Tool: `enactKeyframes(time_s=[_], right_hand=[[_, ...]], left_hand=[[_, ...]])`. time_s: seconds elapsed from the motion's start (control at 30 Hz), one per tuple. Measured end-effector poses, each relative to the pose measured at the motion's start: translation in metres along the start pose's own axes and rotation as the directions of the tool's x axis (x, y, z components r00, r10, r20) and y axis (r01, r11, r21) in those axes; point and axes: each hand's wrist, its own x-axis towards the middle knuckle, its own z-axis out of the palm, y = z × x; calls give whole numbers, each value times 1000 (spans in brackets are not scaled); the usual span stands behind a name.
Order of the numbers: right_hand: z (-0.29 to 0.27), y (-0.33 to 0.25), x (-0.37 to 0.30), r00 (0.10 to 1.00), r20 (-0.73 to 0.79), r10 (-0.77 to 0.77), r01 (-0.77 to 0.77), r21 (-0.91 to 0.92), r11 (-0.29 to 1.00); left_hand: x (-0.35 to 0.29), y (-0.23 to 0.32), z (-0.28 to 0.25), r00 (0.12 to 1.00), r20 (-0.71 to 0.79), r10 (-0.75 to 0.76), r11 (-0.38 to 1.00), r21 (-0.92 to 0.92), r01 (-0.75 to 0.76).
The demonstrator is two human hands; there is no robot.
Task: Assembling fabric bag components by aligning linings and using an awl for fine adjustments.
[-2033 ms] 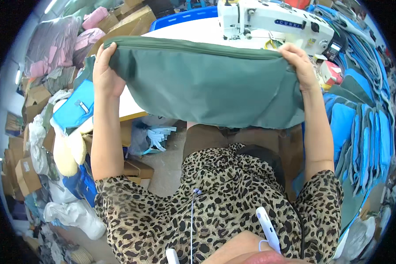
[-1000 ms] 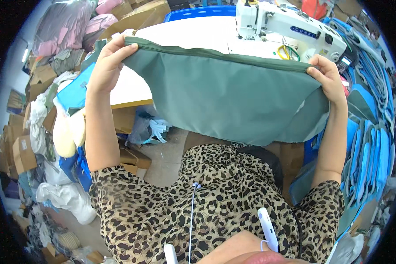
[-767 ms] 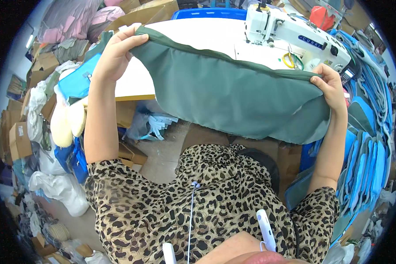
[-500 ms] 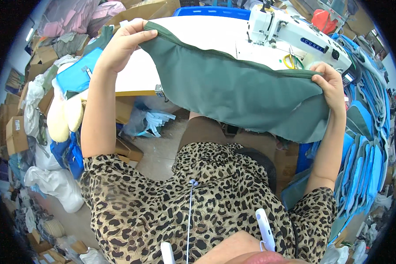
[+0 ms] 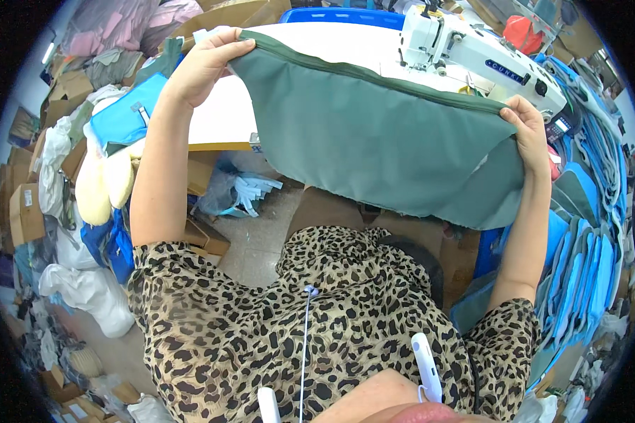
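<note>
A dark green fabric panel (image 5: 381,134) hangs stretched between my two hands, in front of the white sewing table. Along its upper edge runs a darker green zipper (image 5: 374,76). My left hand (image 5: 210,63) pinches the upper left corner between thumb and fingers. At the upper right corner, my right hand (image 5: 528,130) is closed on the end of the zippered edge. The panel's lower edge looks raw and drapes above my lap. Behind it stands a white sewing machine (image 5: 473,53); the yellow-handled scissors (image 5: 466,90) beside it are mostly covered by the panel.
The white table (image 5: 226,113) extends left, with a light blue fabric piece (image 5: 123,116) at its end. Stacked blue and green pieces (image 5: 578,261) hang at the right. A blue crate (image 5: 342,17) stands behind the table. Cardboard boxes (image 5: 27,215) and bags crowd the left.
The panel's zippered edge has gone from sagging and wavy to pulled straighter. My right hand has risen slightly, and the panel now covers more of the scissors.
</note>
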Motion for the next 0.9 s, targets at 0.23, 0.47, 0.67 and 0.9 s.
enactKeyframes(time_s=[0.23, 0.47, 0.67, 0.9], right_hand=[[6, 19, 6, 996, 21, -89, 91, -83, 992], [29, 11, 3, 989, -21, -149, 151, 69, 986], [46, 9, -25, 940, -164, -299, 323, 144, 935], [65, 18, -46, 845, -297, -445, 495, 119, 861]], left_hand=[[33, 5, -21, 999, 6, 54, 972, 229, -54], [123, 8, -87, 903, -405, 143, 851, 516, 96], [162, -77, -92, 776, -464, 428, 478, 845, 241], [93, -220, -24, 908, -403, -115, 280, 864, 419]])
